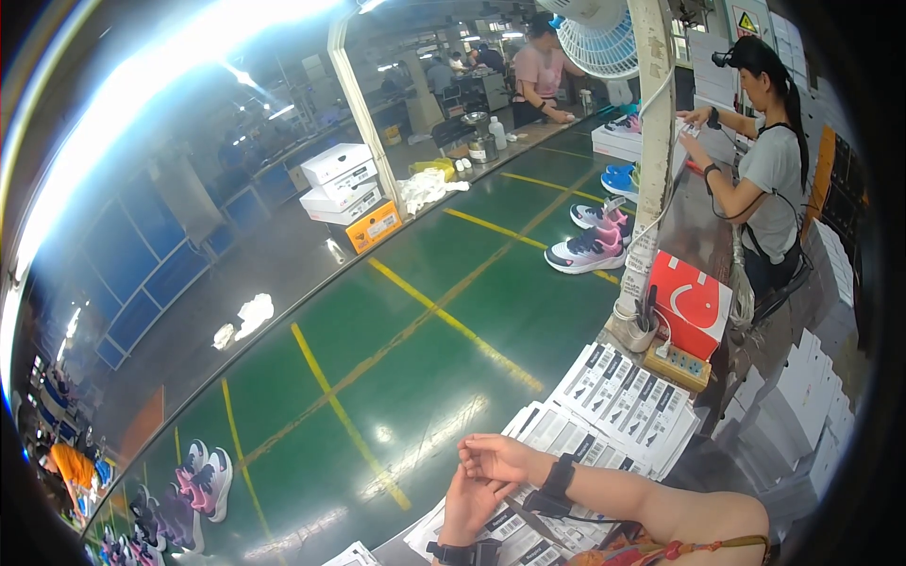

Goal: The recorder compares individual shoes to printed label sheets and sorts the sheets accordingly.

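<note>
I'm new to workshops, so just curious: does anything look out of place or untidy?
Mostly tidy. Crumpled white material lies loose on the grey surface beyond the green belt, as if tossed there; printed sheets near the right hand overlap unevenly.

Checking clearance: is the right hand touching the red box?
Apart. The head view shows label sheets in the wide gap between the right hand and the red box.

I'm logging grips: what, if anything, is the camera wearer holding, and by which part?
Nothing held shows in the left hand or right hand; they overlap in view, so something small could be hidden between them.
</note>
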Demonstrator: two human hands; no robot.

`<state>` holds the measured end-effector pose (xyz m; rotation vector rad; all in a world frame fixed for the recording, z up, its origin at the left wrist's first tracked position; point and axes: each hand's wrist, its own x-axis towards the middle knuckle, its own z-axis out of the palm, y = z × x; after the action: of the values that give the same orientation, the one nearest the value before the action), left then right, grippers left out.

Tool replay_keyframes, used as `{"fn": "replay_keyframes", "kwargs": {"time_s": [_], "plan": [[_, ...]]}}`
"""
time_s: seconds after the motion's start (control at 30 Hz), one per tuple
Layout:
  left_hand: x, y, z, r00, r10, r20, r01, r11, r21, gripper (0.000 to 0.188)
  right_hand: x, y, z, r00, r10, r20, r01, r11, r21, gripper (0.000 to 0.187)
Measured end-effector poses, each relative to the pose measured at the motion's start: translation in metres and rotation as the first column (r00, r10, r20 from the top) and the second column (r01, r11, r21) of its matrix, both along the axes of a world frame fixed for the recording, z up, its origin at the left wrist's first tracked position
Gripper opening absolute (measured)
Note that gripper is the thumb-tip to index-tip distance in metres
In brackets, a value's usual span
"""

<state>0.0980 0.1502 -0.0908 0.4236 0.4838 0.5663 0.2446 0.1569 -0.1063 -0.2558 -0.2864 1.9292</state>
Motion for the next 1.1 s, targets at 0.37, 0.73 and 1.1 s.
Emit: {"fn": "replay_keyframes", "kwargs": {"time_s": [0.37, 0.73, 1.1], "plan": [[0.0003, -0.0009, 0.0018, 1.000, -0.002, -0.003, 0.002, 1.000, 0.000, 0.048, -0.0003, -0.0014, 0.0020, 1.000, -0.005, 0.006, 0.005, 1.000, 0.010, 0.018], [0.0005, -0.0014, 0.0011, 1.000, 0.009, -0.016, -0.009, 1.000, 0.012, 0.047, -0.0007, -0.0004, -0.0011, 1.000, -0.004, 0.006, 0.004, 1.000, 0.002, 0.018], [0.0004, -0.0002, -0.0017, 1.000, 0.007, -0.007, -0.007, 1.000, 0.011, 0.047, -0.0009, 0.0000, 0.0005, 1.000, -0.002, 0.006, 0.002, 1.000, -0.013, 0.018]]}}
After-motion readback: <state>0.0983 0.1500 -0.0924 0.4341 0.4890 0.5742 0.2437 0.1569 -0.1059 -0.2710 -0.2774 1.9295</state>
